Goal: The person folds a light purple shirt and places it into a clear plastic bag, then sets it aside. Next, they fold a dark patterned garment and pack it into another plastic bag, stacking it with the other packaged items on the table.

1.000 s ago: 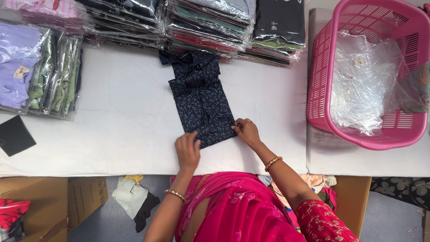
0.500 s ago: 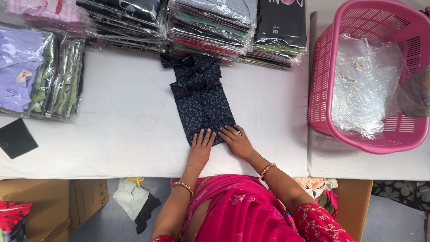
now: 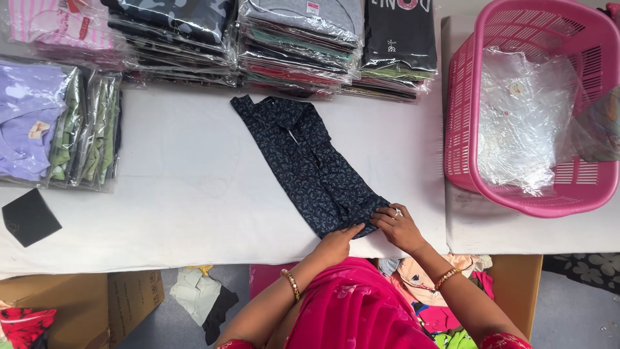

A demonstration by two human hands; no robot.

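Fingers of both hands (image 3: 371, 234) pinched on the near hem of the folded dark shirt (image 3: 313, 165), its collar far beyond them

Folded shirt (image 3: 312, 165) lies on the table (image 3: 181, 194), running diagonally from far-left to near-right. My left hand (image 3: 337, 244) and right hand (image 3: 399, 227) sit side by side on its near end, at the table edge. Behind the shirt — stacks of bagged garments (image 3: 294, 45). More bagged garments (image 3: 55, 129) far left. Basket (image 3: 462, 116) to the right, plastic bags (image 3: 523, 119) in it.
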